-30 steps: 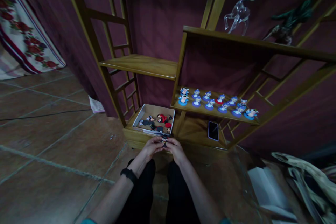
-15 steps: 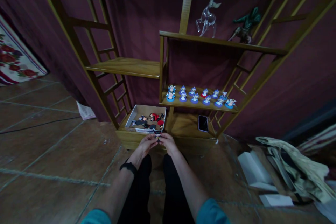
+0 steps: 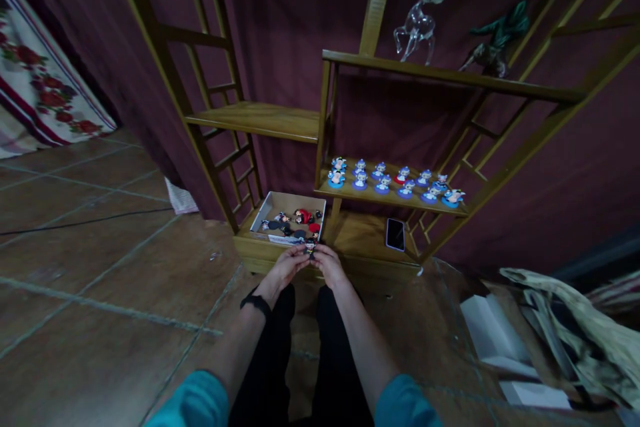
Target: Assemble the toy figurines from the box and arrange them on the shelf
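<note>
Between my two hands is a small dark figurine [image 3: 311, 247] on a dark base, held upright just in front of the box. My left hand [image 3: 287, 266] pinches it from the left with closed fingers. From the right, the fingers of my right hand [image 3: 330, 265] close on it as well. Just beyond, an open cardboard box [image 3: 261, 215] holds several more figurines, some red [image 3: 303, 216] and some dark, lying jumbled with round bases. On the shelf to the right stand two rows of small figurines [image 3: 383, 183], mostly purple and white, with some on light blue bases.
The box sits on the low wooden shelf [image 3: 356, 233], with a phone [image 3: 395, 235] lying at its right. A glass horse [image 3: 419, 25] and a green-brown statue [image 3: 500, 37] stand on the upper shelf. White boxes [image 3: 495, 330] and crumpled cloth [image 3: 565, 307] lie on the floor at right.
The view has shifted, so the shelves sit further right and slightly higher in the picture. Both hands still hold the dark figurine in front of the box.
</note>
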{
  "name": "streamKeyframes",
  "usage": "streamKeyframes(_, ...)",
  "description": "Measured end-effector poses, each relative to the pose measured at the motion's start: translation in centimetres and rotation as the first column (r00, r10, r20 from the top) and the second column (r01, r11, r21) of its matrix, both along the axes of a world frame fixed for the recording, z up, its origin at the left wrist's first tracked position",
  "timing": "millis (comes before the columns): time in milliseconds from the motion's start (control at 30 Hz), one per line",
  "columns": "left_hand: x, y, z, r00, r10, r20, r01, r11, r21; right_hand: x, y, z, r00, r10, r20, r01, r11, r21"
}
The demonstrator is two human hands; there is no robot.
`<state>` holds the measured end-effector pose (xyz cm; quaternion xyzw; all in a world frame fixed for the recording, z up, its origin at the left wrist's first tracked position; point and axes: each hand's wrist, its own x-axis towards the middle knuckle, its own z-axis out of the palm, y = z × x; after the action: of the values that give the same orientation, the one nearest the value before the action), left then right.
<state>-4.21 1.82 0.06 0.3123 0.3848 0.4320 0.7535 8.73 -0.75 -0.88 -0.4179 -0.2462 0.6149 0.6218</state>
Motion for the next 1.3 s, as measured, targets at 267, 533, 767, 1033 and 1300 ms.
streamKeyframes(267,-0.1,0.1,0.1,0.999,0.015,0.038,-0.013,0.999,-0.046,0.0,0.1,0.0,1.000,-0.005,-0.015,0.005,1.000,0.004)
streamKeyframes(533,-0.3,0.4,-0.8,0.999,0.015,0.050,-0.017,0.999,0.045,-0.2,0.2,0.0,1.000,-0.007,-0.023,0.006,0.999,-0.036)
streamKeyframes(767,-0.3,0.4,-1.0,0.999,0.029,0.038,-0.032,0.997,0.069,-0.3,0.2,0.2,0.997,-0.012,0.071,0.018,0.996,-0.089)
streamKeyframes(1033,-0.2,0.2,-0.2,0.999,0.011,0.051,-0.011,1.000,0.008,-0.4,0.7,-0.6,0.994,-0.025,0.105,0.032,0.998,-0.061)
streamKeyframes(1300,-0.1,0.4,-0.3,0.998,0.066,0.010,-0.066,0.998,-0.015,-0.4,0.9,-1.3,0.994,-0.011,0.108,0.015,0.999,-0.035)
